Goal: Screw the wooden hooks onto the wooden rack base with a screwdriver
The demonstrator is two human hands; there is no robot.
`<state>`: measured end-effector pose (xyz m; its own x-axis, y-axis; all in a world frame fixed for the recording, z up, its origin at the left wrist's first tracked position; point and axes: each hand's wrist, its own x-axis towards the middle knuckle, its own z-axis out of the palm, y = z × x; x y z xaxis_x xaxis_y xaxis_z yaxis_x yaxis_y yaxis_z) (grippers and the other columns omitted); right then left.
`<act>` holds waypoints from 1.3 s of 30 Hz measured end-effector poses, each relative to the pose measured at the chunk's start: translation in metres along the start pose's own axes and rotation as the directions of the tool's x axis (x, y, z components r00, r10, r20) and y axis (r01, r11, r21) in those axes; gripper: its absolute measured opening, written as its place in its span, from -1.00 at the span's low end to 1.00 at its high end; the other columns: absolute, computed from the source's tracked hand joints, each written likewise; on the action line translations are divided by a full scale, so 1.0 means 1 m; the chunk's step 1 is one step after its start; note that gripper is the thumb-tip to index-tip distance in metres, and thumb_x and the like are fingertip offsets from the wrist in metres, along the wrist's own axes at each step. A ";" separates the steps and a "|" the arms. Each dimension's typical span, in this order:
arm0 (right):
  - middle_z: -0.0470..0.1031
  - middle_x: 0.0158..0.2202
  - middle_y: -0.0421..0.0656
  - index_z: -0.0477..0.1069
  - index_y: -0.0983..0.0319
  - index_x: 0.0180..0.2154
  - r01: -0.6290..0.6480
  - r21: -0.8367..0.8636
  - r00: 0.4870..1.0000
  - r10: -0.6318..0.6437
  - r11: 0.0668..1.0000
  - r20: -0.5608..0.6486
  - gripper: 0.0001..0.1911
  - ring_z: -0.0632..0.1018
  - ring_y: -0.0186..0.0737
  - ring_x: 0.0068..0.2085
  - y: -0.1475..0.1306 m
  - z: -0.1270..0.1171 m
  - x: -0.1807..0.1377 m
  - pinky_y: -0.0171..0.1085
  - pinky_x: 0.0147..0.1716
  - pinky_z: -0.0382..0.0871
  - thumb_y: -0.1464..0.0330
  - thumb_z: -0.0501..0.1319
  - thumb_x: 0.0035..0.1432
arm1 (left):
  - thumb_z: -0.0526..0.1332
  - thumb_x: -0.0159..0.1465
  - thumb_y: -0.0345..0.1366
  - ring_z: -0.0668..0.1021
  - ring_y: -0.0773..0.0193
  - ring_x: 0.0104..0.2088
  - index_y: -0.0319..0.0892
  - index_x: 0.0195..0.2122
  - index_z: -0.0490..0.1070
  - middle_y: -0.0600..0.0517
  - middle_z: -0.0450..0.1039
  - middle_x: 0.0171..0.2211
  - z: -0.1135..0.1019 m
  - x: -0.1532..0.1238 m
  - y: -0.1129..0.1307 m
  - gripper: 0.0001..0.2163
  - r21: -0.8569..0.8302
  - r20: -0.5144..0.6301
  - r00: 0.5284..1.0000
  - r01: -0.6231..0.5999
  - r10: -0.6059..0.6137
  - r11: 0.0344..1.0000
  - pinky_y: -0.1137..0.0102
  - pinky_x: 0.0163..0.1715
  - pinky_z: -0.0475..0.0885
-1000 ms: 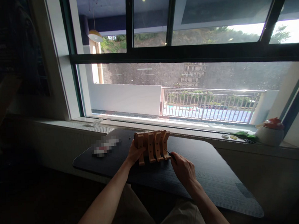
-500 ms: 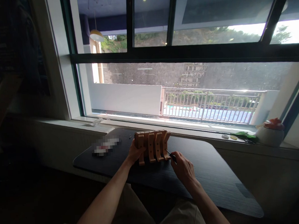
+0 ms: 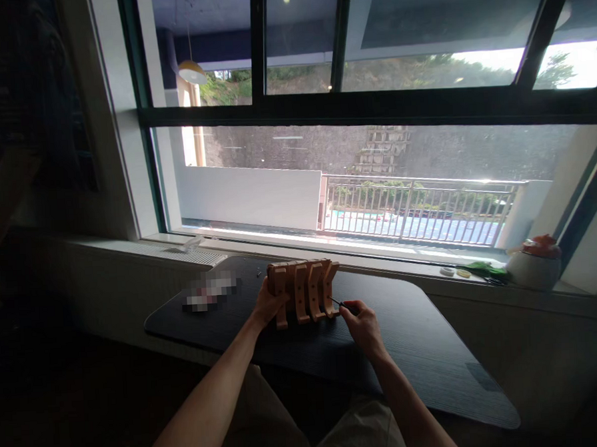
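Note:
A wooden rack with several curved hook-shaped pieces (image 3: 301, 294) stands on the dark table (image 3: 399, 338) in front of me. My left hand (image 3: 269, 305) is closed around its left end, the thumb lying across the leftmost piece. My right hand (image 3: 362, 325) grips the dark handle of a screwdriver (image 3: 349, 306). Its thin shaft points left, and the tip meets the rightmost curved piece near a small dark hole. Whether the tip sits in a screw is too small to tell.
Left on the table lies a blurred-out item (image 3: 211, 291), with tiny dark bits (image 3: 259, 273) near the far edge. A window sill runs behind, holding a white pot (image 3: 535, 264), green leafy things (image 3: 481, 270) and small round objects at right. A vent grille (image 3: 195, 254) lies at left.
My right hand has turned about the screwdriver handle, its fingers now flatter along it. The rack and my left hand stay nearly in place; the view shifts slightly.

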<state>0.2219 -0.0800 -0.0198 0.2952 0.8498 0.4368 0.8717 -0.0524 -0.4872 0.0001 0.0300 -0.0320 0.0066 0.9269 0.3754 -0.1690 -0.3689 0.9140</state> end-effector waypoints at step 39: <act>0.56 -0.26 -0.14 0.37 0.08 -0.06 0.239 -0.279 0.958 -0.180 0.930 0.222 -0.71 0.54 -0.14 -0.22 -0.005 -0.015 0.003 -0.28 -0.32 0.23 0.32 0.00 0.21 | 0.35 -0.18 -0.41 0.54 0.20 -0.33 -0.18 -0.19 0.29 0.09 0.48 -0.35 -0.002 0.003 -0.008 -0.52 0.002 0.017 1.000 -0.004 0.004 1.000 0.33 -0.33 0.43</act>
<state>0.2245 -0.0847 -0.0049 0.0392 0.9401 0.3385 0.9904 0.0084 -0.1380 -0.0006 0.0362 -0.0387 0.0230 0.9239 0.3820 -0.1670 -0.3732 0.9126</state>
